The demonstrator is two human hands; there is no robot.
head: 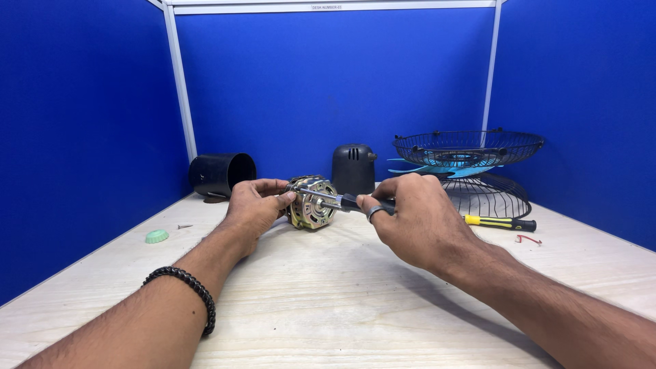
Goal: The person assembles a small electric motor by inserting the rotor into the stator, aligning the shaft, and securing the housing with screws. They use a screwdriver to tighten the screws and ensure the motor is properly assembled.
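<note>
While your left hand (256, 205) wraps around the back of the fan motor (312, 202), fingers curled over its top edge and thumb pressed against the side, you've got it propped on its edge on the wooden table (328, 301), roughly in the middle and a bit toward the back wall. Your right hand (413, 215) is closed around a dark-handled tool (342, 201), fingers pinching the handle, and its metal tip sits right at the face of the motor beside the shaft; can't tell exactly which spot it's touching. You've got a ring on that hand and a black beaded bracelet (184, 290) on the left wrist. Behind the motor stands a dark rounded motor cover (353, 167), and a black cylindrical housing (220, 174) lies on its side off to the left. Over on the right, two wire fan guards (471, 164) are stacked with the light blue blade (444, 166) between them, and a yellow-and-black screwdriver (500, 223) lies just in front. A small green cap (156, 236) sits near the left edge with a loose screw (184, 226) close by.
</note>
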